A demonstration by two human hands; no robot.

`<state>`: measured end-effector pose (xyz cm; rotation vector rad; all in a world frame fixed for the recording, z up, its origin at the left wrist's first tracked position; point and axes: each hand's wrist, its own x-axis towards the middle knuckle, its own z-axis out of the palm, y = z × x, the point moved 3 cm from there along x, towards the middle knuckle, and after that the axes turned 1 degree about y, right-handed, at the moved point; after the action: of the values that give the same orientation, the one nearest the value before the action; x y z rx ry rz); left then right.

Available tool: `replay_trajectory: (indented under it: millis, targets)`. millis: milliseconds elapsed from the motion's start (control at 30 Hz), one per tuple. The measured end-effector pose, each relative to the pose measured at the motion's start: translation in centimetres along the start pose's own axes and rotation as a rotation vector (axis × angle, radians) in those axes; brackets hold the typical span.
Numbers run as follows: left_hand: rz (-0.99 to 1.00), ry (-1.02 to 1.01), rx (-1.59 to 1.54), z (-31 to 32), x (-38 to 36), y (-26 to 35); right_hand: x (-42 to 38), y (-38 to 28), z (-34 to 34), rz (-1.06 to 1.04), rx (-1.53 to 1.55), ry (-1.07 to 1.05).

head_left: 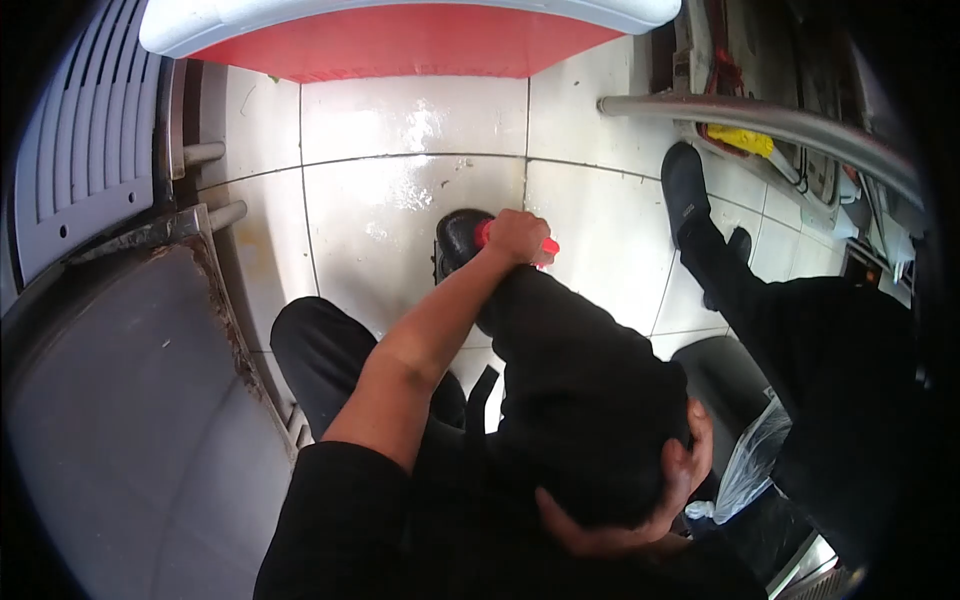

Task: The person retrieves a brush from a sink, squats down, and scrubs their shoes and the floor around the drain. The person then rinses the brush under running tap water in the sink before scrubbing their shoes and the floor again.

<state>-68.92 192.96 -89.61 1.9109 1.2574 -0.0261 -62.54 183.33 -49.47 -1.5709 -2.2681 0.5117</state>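
Right now your left hand is stretched out far in front of you, its fingers clamped round a red-handled tool whose ends poke out on either side of the fist. That tool sits against the black shoe on your raised leg, which rests on the white tiled floor; what the working end of the tool looks like is hidden by the hand. Your right hand is down near you, its fingers curled and pressed on the black trouser leg around the knee, gripping the cloth. Just to the right of it lies a clear plastic bag. Farther right, another person's leg in black ends in a black shoe on the tiles. At the far edge is a red and white panel, and to the left a grey metal surface with a rusty rim.
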Motion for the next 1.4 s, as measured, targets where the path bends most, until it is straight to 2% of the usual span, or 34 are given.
replay_trajectory:
  millis: [67,100,133,167,267,333,400,433,533,633,700,733,800,867,933,967,1067,1133,1167,1267,1333,1367,1400]
  targets:
    - [-0.095,-0.032,0.014,0.1,0.0,-3.6,-0.2,0.0,-0.3,0.002,0.008,-0.018]
    - [-0.106,0.048,-0.006,-1.7,-1.3,-6.4,-0.3,0.4,-0.5,0.010,0.002,-0.022]
    - [-0.215,-0.015,0.032,-6.6,-3.7,-7.6,-0.5,0.5,-0.7,0.027,-0.011,-0.024]
    - [-0.307,-0.096,-0.075,-7.0,-4.4,-10.9,-0.6,0.5,-0.8,0.043,-0.024,-0.026]
    - [-0.323,0.055,-0.075,-4.9,-4.1,-8.7,-0.1,0.7,-0.4,0.040,-0.040,0.013]
    - [-0.174,0.274,-0.086,-2.9,-3.1,-4.0,-0.1,0.4,-0.1,0.016,0.005,0.026]
    - [-0.189,0.023,-0.018,-3.9,-3.4,-2.0,-0.1,0.3,0.4,-0.017,0.029,0.044]
    - [-0.225,0.088,-0.073,-4.1,-4.6,-3.4,-0.2,0.2,0.3,-0.012,0.031,0.036]
    - [-0.348,0.100,-0.187,-6.3,-9.5,-10.9,0.1,0.3,0.0,0.025,0.026,0.019]
    - [-0.319,0.304,-0.185,-3.8,-9.7,-8.2,0.3,0.3,0.0,0.034,0.016,0.014]
    - [-0.181,0.440,-0.129,-0.5,-6.9,-3.9,0.4,0.2,0.0,0.022,0.012,-0.008]
    - [-0.145,0.273,-0.036,-0.6,-5.3,-2.2,0.5,0.0,0.2,0.016,0.012,-0.018]
    - [-0.127,0.375,-0.088,-1.5,-6.2,-3.0,0.5,0.1,0.5,-0.020,0.028,0.006]
    - [-0.226,0.417,-0.088,-3.5,-9.6,-7.5,0.4,0.2,0.3,-0.012,0.023,0.009]
    - [-0.387,0.255,-0.114,-4.7,-12.6,-12.5,0.3,0.3,0.1,0.017,0.013,0.020]
    - [-0.392,0.301,-0.125,-4.6,-12.8,-12.0,0.2,0.3,0.0,0.027,0.015,0.023]
    - [-0.168,0.537,-0.091,-0.9,-8.7,-5.2,-0.1,0.4,0.5,-0.015,0.056,0.040]
    - [-0.096,0.392,0.016,-1.0,-6.3,-1.9,0.3,0.1,1.0,-0.046,0.065,0.060]
    - [-0.103,0.403,-0.056,-1.4,-6.6,-2.4,0.4,0.0,1.2,-0.059,0.069,0.075]
    - [-0.256,0.382,-0.157,-3.5,-10.6,-9.3,0.4,0.2,1.1,-0.062,0.043,0.114]
    - [-0.476,0.149,-0.166,-6.2,-13.4,-11.7,0.5,0.1,1.1,-0.034,-0.008,0.144]
    - [-0.475,0.225,-0.035,-4.2,-12.9,-12.2,0.4,0.0,1.1,-0.023,-0.019,0.152]
    - [-0.393,0.325,-0.056,-3.2,-11.6,-10.6,0.5,0.3,1.3,-0.034,-0.009,0.162]
